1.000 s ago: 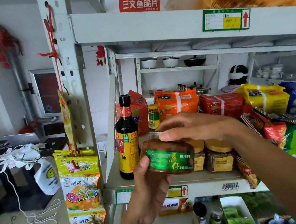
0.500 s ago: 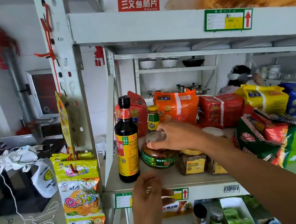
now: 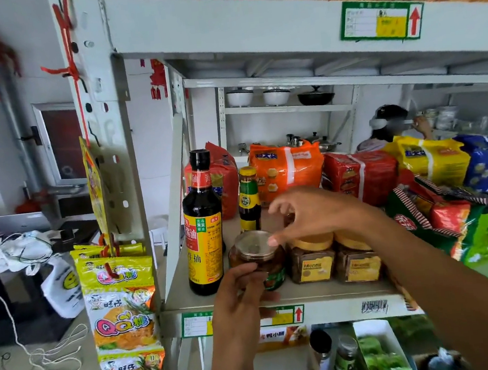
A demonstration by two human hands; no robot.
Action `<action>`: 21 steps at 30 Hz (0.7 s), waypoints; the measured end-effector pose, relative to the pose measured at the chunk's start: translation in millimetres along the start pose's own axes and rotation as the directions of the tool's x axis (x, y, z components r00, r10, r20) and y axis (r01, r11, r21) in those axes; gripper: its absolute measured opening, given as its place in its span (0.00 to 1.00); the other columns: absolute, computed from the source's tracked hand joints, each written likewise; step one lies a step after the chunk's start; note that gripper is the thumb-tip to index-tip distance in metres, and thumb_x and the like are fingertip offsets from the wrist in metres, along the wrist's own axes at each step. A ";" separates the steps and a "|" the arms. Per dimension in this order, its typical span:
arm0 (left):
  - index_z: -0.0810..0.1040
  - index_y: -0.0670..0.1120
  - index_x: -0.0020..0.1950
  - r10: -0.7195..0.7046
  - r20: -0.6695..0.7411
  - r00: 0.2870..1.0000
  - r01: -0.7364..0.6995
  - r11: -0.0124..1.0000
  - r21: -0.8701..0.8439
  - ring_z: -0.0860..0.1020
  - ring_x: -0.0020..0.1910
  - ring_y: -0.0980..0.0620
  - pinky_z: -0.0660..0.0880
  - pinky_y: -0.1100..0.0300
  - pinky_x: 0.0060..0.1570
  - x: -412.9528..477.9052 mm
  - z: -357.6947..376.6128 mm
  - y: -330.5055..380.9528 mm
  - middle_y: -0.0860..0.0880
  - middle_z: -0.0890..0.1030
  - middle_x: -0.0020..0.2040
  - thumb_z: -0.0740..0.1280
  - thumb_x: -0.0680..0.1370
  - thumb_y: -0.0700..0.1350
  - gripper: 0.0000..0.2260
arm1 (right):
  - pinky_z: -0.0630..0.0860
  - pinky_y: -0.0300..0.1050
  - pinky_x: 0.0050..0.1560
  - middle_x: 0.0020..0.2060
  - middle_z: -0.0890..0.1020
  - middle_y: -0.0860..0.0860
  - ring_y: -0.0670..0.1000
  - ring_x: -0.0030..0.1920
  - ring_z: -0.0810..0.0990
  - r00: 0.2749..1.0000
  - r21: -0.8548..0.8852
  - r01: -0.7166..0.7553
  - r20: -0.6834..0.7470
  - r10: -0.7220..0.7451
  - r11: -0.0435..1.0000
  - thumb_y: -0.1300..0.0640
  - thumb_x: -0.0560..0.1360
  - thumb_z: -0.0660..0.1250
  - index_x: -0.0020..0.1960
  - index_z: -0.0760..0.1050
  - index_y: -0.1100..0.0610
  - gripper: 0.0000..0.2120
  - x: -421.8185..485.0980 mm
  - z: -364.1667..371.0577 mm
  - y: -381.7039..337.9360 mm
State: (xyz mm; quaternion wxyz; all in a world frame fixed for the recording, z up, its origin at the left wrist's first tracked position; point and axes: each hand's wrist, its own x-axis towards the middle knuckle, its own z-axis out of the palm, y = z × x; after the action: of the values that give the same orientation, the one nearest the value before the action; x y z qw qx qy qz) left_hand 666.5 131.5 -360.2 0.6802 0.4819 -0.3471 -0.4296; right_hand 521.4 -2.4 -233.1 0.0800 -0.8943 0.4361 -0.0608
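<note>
A glass jar [image 3: 255, 248] with a clear lid, brown contents and a green label stands on the white shelf [image 3: 323, 292], near its front edge. My left hand [image 3: 239, 299] reaches up from below, its fingers curled round the jar's front and left side. Above and to the right of the jar hovers my right hand [image 3: 312, 216], fingers spread and relaxed, with one fingertip touching the lid's right rim.
A tall soy sauce bottle [image 3: 203, 228] and a small green-capped bottle [image 3: 248, 199] stand left of and behind the jar. Yellow-lidded jars [image 3: 311, 263] sit to its right, noodle packs [image 3: 286, 168] behind. Snack bags [image 3: 119, 303] hang from the upright. A person [image 3: 381, 128] stands beyond the shelves.
The jar, held in the air by both hands a second ago, now stands on the shelf. My right hand has let go of the lid; my left hand dropped away and came back.
</note>
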 end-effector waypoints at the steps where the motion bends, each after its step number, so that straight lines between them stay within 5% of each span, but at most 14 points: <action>1: 0.80 0.43 0.56 0.010 0.015 1.000 -0.010 1.000 0.007 0.86 0.37 0.44 0.80 0.57 0.30 -0.6 0.3 1.3 0.44 0.87 0.48 0.65 0.82 0.34 0.07 | 0.77 0.46 0.61 0.68 0.77 0.45 0.47 0.64 0.77 1.000 -0.007 -0.022 0.020 0.022 1.000 0.31 0.67 0.76 0.73 0.72 0.47 0.39 -6.4 -8.5 8.0; 4: 0.81 0.43 0.55 0.016 0.062 0.998 -0.019 0.999 0.048 0.86 0.38 0.46 0.78 0.55 0.34 -1.4 3.7 4.1 0.47 0.87 0.46 0.65 0.82 0.35 0.07 | 0.73 0.46 0.68 0.74 0.73 0.46 0.47 0.69 0.73 0.989 -0.063 -0.065 0.132 0.073 0.996 0.34 0.68 0.78 0.77 0.67 0.47 0.43 -18.6 -17.8 23.4; 7: 0.81 0.43 0.55 0.008 0.130 0.991 -0.018 0.997 0.078 0.86 0.38 0.47 0.78 0.54 0.37 -2.8 12.2 6.4 0.49 0.87 0.45 0.65 0.83 0.36 0.06 | 0.70 0.40 0.54 0.70 0.73 0.43 0.44 0.61 0.72 0.986 -0.117 -0.075 0.142 0.091 0.990 0.37 0.69 0.79 0.76 0.67 0.45 0.41 -23.5 -12.8 29.2; 10: 0.81 0.43 0.55 0.011 0.174 0.985 -0.033 0.992 0.125 0.85 0.39 0.49 0.78 0.54 0.39 -2.5 18.8 6.0 0.49 0.88 0.45 0.64 0.83 0.36 0.07 | 0.68 0.33 0.47 0.65 0.74 0.42 0.42 0.58 0.72 0.995 -0.051 -0.062 0.079 0.066 0.997 0.38 0.68 0.80 0.75 0.69 0.45 0.40 -30.2 -9.2 35.3; 18: 0.81 0.45 0.52 0.052 0.212 0.976 -0.094 0.977 0.193 0.85 0.40 0.53 0.79 0.60 0.36 -0.9 24.4 6.8 0.44 0.86 0.48 0.66 0.82 0.35 0.07 | 0.73 0.38 0.57 0.56 0.76 0.34 0.37 0.59 0.76 0.966 0.234 -0.033 -0.242 0.091 0.972 0.37 0.69 0.78 0.70 0.76 0.41 0.32 -54.3 -22.8 42.3; 20: 0.80 0.48 0.56 0.093 0.213 0.973 -0.130 0.977 0.167 0.84 0.44 0.58 0.79 0.63 0.40 -3.1 26.1 11.0 0.47 0.85 0.52 0.70 0.81 0.41 0.05 | 0.72 0.35 0.53 0.55 0.77 0.31 0.31 0.55 0.77 0.937 0.296 -0.001 -0.334 0.105 0.955 0.35 0.68 0.76 0.68 0.78 0.41 0.30 -63.3 -29.8 34.9; 21: 0.77 0.51 0.61 0.115 0.216 0.970 -0.154 0.972 0.177 0.83 0.49 0.62 0.79 0.64 0.46 -4.8 27.8 15.6 0.51 0.84 0.56 0.73 0.78 0.49 0.13 | 0.74 0.37 0.53 0.55 0.79 0.32 0.32 0.54 0.78 0.923 0.334 0.018 -0.368 0.113 0.943 0.32 0.68 0.75 0.67 0.78 0.40 0.30 -67.4 -31.7 30.8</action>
State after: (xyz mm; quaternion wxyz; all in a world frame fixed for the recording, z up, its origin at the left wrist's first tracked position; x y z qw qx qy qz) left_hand 643.8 128.6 -337.4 0.6190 0.4739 -0.4868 -0.3940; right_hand 450.7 29.3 -210.7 0.1438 -0.8280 0.4485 -0.3042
